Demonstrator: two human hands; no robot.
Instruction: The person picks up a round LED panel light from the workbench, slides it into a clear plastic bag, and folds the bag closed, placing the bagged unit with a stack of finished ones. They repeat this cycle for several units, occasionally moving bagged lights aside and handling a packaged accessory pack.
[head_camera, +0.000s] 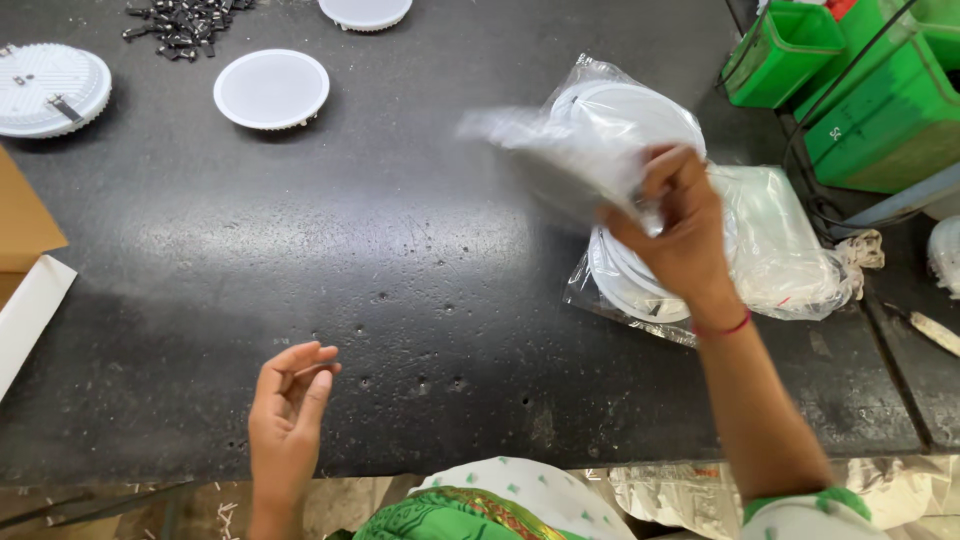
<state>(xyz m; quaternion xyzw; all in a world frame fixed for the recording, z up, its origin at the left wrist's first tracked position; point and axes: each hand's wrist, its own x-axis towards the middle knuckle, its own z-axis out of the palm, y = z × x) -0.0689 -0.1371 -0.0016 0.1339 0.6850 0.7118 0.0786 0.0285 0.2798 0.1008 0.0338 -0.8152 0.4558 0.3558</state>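
Right hand: my right hand (678, 222) is up over the right side of the table (400, 250), fingers clenched on a clear bag (560, 150).
Bag: it's blurred, it sticks out to the left of my fingers (672, 170) and is pinched at its right end between thumb and fingertips; I make out a pale round disc shape inside, no more than that.
Left hand: my left hand (288, 410) sits at the near edge, left of centre, fingers loosely curled and released, holding nothing, thumb close to the fingertips.
Pile: under and beyond my right hand lies a pile of bagged discs (770, 250) on the table; the held bag is lifted clear above it.
White disc: one round white disc (271, 88) lies far left of centre, well apart from both hands.
Ribbed disc: a ribbed white disc (45, 88) at the far left edge.
Clips: a heap of small dark clips (180, 22) at the far edge.
Bins: green bins (860, 90) far right, off the table.
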